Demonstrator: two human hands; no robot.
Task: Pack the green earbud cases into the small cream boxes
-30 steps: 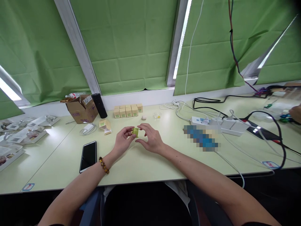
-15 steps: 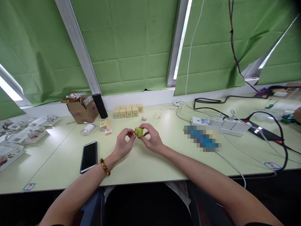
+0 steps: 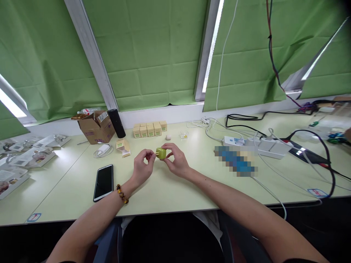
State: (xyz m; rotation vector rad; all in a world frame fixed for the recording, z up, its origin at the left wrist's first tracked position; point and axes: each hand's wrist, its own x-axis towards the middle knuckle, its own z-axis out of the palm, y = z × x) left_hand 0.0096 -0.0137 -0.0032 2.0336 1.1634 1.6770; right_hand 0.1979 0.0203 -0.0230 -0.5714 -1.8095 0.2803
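Observation:
My right hand grips a small, glossy olive-green case with rounded corners between thumb and fingers, just above the table. On the case's left side a short, thin yellowish strap or loop sticks out. The fingertips of my left hand are pinched at the outer end of this strap; its exact shape is too small to tell. A beaded bracelet circles my left wrist. Beyond the hands lie a small pale pink block and a small clear plastic piece with a bit of yellow.
A phone lies left of my forearm. Behind it are an opened small box, a white charger, a cardboard box, a black cylinder and several small boxes. Power strips and cables spread at right.
My left hand has drawn slightly left, away from the green case, with the strap now stretched between fingers and case. The case has turned a little in my right hand.

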